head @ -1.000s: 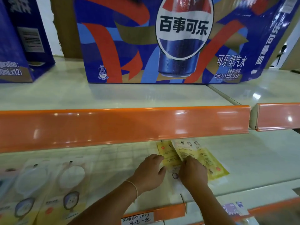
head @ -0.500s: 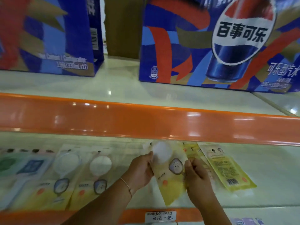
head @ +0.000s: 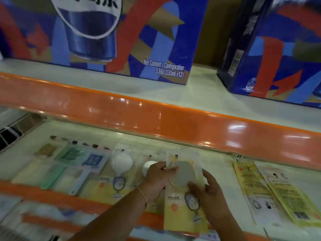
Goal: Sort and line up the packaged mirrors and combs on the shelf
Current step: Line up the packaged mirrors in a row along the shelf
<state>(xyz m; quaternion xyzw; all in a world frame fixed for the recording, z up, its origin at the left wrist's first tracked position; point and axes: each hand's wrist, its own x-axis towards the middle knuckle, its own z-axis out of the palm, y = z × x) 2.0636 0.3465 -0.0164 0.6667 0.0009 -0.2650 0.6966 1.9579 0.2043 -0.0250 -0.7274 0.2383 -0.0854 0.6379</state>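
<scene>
I hold a yellow packaged mirror [head: 182, 174] face up over the lower shelf [head: 220, 173]. My left hand [head: 156, 178] pinches its left edge with the thumb on top. Its right side sits in the grip of my right hand [head: 206, 190]. To the left lies a row of packaged mirrors: a white round one [head: 120, 164], another [head: 147, 166] partly hidden behind my left hand, then blue [head: 93, 161], green [head: 70, 153] and tan [head: 46, 149] packages. Two yellow packages [head: 250, 185] lie back side up at the right.
An orange price rail [head: 156, 117] of the upper shelf overhangs the lower shelf. Large blue cola cartons [head: 107, 37] stand on the upper shelf, another one [head: 271, 49] at the right. A second orange rail [head: 52, 192] edges the front of the lower shelf.
The view has swung left, bringing more of the left row into sight. Both hands lifted a mirror package off the right-hand pile and carried it left, next to the row of white mirrors.
</scene>
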